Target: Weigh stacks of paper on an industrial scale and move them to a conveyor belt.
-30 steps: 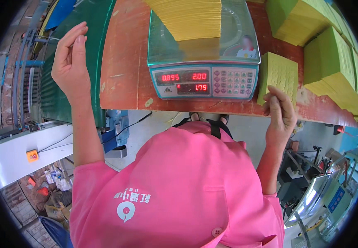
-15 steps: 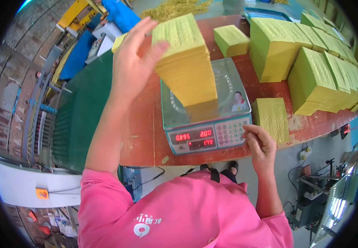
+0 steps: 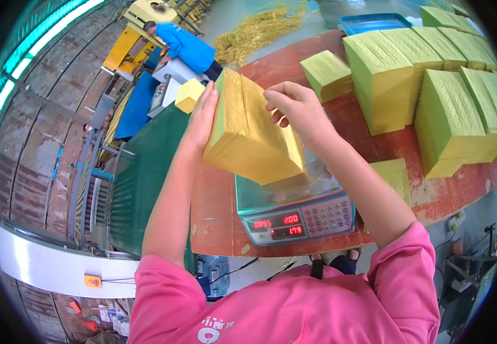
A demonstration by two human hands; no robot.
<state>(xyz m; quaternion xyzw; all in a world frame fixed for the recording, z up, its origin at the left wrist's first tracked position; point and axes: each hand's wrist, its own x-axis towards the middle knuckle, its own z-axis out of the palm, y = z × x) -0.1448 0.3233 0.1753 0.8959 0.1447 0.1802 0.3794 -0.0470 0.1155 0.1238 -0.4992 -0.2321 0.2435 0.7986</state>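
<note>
A tall stack of yellow paper point(image 3: 254, 143) tilts to the left over the scale point(image 3: 294, 221); I cannot tell whether its lower edge rests on the pan. A crease or gap runs through its layered side. My left hand point(image 3: 201, 123) presses along the stack's left face with straight fingers, bracing it. On the other side, my right hand point(image 3: 299, 110) is closed, with fingers curled and thumb and forefinger close to the layered edge. Whatever it pinches, if anything, is too small to make out. The scale's red display is lit, and its keypad is to the right.
Rows of yellow paper stacks point(image 3: 380, 80) fill the right of the red table point(image 3: 217, 229). A smaller stack point(image 3: 327, 74) stands behind the scale, another point(image 3: 394, 175) beside it. A green surface point(image 3: 145, 189) lies left. Beyond, a person in blue point(image 3: 188, 49) bends at a machine.
The stack has gone from upright to tilted left. My left hand has come down against its left face, and my right hand has moved from beside the keypad up to the stack.
</note>
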